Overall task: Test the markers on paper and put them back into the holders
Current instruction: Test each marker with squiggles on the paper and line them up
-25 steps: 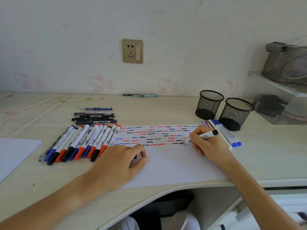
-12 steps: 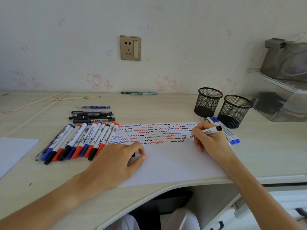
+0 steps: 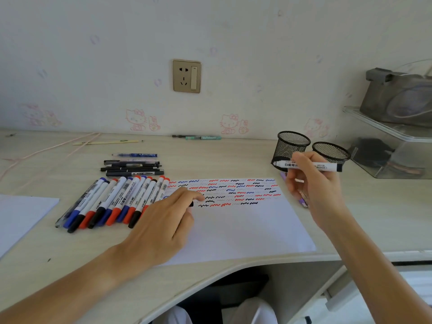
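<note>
Black-capped marker [image 3: 308, 166] lies level in the right hand [image 3: 314, 183], fingers pinching it above the counter [image 3: 385, 206] before two mesh holders [image 3: 292, 146]; left hand [image 3: 163, 225] rests on the paper [image 3: 245, 230], pinching a small dark piece

The right hand [image 3: 313, 183] holds a marker [image 3: 308, 165] level in the air before two mesh holders [image 3: 291, 146] near the desk's [image 3: 233, 157] back edge. The left hand [image 3: 163, 220] rests on the scribbled paper [image 3: 245, 225], beside a row of markers [image 3: 112, 202].

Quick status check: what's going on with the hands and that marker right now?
Right hand grips black marker, lifted off paper. Left hand pinches a small dark thing, likely its cap. Mesh holders unobstructed.
</note>
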